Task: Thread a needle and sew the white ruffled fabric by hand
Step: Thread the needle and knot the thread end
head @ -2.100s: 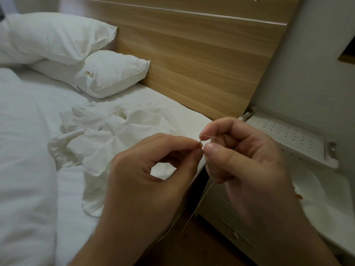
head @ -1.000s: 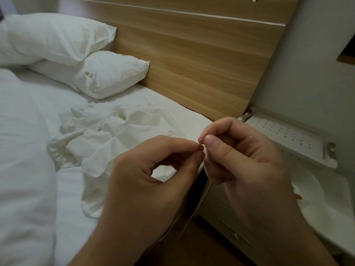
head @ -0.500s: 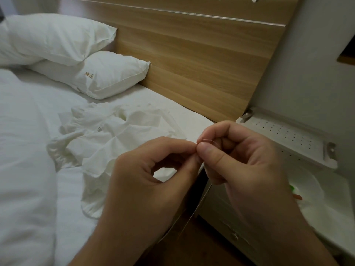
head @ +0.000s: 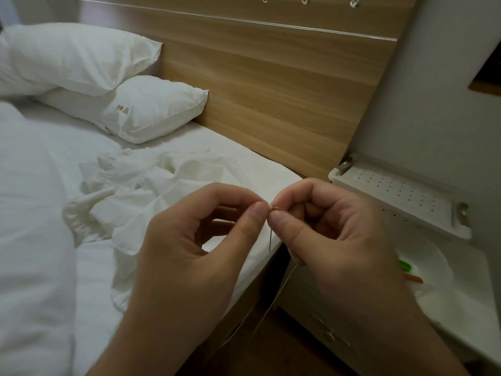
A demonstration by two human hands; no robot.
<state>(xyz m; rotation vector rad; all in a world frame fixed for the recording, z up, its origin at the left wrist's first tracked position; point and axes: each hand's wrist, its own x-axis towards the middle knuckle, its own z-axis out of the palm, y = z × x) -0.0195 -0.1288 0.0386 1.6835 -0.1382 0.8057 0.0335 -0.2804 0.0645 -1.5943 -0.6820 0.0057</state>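
Observation:
My left hand [head: 206, 240] and my right hand [head: 333, 234] meet fingertip to fingertip above the bed's edge, each with thumb and forefinger pinched. A short bit of reddish thread [head: 272, 209] shows between the two pinches. The thin dark needle [head: 270, 240] hangs point down from that spot, between my thumbs. The long thread tail [head: 279, 294] runs down from under my right hand toward the floor. The white ruffled fabric [head: 141, 202] lies crumpled on the sheet behind my left hand, untouched.
Two white pillows [head: 141, 109] lean on the wooden headboard [head: 284, 90]. A white duvet [head: 29, 226] fills the left. At the right, a white bedside unit [head: 401, 196] carries a plastic bag with green [head: 405, 265] and orange [head: 414, 278] items.
The needle, earlier held level in my left fingertips, now hangs straight down between my thumbs. Both hands have stayed together at the same place.

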